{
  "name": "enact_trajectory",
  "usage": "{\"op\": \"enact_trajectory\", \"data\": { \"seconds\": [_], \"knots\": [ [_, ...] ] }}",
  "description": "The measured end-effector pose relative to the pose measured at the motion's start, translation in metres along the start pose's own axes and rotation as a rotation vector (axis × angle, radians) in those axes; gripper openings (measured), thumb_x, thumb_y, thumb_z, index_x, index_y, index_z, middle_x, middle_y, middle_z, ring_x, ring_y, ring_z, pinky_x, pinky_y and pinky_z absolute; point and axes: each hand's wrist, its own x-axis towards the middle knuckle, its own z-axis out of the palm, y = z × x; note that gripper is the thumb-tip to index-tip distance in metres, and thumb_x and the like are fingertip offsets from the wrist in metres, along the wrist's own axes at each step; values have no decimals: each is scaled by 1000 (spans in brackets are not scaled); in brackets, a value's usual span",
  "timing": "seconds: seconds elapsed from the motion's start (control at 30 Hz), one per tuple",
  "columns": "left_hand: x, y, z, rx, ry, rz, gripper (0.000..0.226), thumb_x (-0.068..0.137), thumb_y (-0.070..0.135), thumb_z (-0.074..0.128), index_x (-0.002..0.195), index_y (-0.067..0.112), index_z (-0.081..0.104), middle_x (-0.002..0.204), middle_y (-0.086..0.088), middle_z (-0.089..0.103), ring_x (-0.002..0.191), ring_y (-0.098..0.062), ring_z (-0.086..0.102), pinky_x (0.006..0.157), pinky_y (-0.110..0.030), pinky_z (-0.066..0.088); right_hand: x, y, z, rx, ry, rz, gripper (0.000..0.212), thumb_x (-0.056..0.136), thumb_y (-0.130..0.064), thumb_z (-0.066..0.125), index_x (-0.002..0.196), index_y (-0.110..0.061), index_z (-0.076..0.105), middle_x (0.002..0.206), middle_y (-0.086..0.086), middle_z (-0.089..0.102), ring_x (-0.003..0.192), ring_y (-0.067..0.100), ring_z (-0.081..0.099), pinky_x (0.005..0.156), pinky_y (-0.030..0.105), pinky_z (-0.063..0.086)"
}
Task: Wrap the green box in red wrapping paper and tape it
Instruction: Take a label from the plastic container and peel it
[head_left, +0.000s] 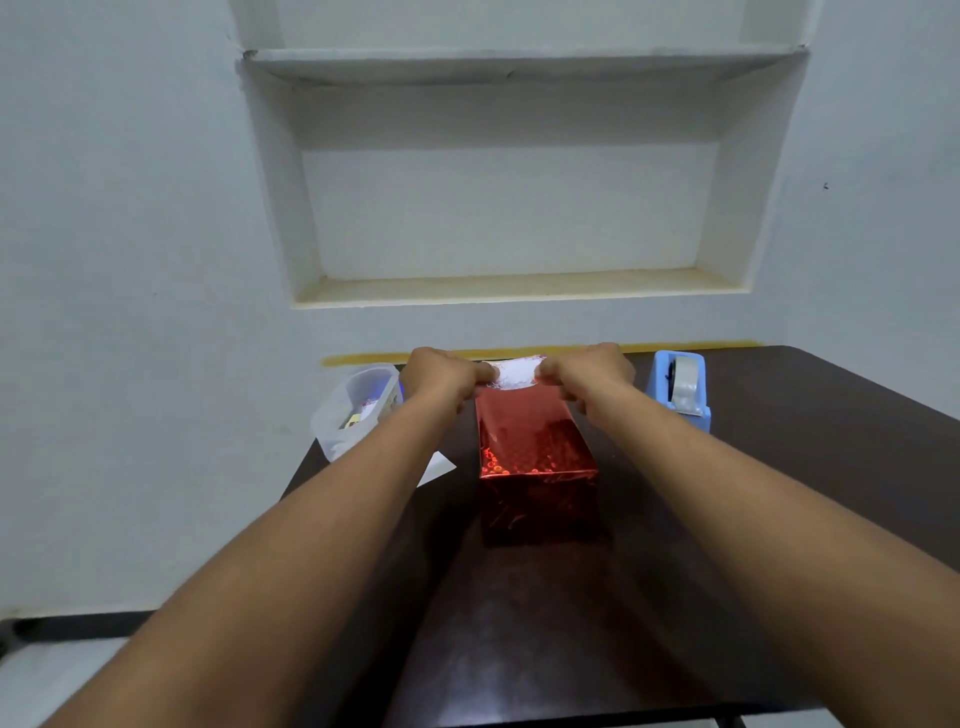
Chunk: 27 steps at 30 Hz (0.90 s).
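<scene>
Both forearms reach up from the lower corners of the frame toward the box (537, 457), which sits at centre on the dark table (779, 493), already covered in shiny red wrapping paper (524, 431) on the sides that show. At its far end the left hand (441, 375) and right hand (589, 370) each pinch a side of the paper's white-backed flap (514, 375), apparently pulling it taut to fold it down. A blue tape dispenser (679, 388) waits just right, within reach for sealing. A clear plastic tub (358, 405) stands left.
</scene>
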Motion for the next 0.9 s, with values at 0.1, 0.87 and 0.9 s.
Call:
{"op": "enact_trajectory", "data": {
  "seconds": [0.1, 0.87, 0.9],
  "knots": [
    [3, -1, 5, 49, 7, -19, 24, 61, 24, 92, 73, 7, 79, 58, -2, 73, 52, -17, 61, 56, -24, 44, 6, 5, 3, -23, 2, 49, 18, 61, -21, 86, 74, -12, 80, 79, 2, 78, 50, 12, 56, 48, 23, 44],
    [30, -34, 18, 54, -7, 9, 25, 69, 16, 96, 84, 15, 76, 74, -4, 71, 52, -15, 59, 45, -23, 44, 45, 24, 28, -325, 70, -30, 28, 82, -25, 73, 108, -16, 72, 118, 7, 64, 93, 28, 68, 67, 28, 46],
    [28, -36, 19, 16, -18, -9, 21, 74, 12, 91, 89, 13, 76, 73, -8, 70, 48, -17, 56, 40, -22, 40, 45, 24, 27, -331, 57, -24, 27, 85, -24, 64, 109, -13, 71, 114, 9, 67, 92, 30, 69, 65, 28, 46]
  ]
}}
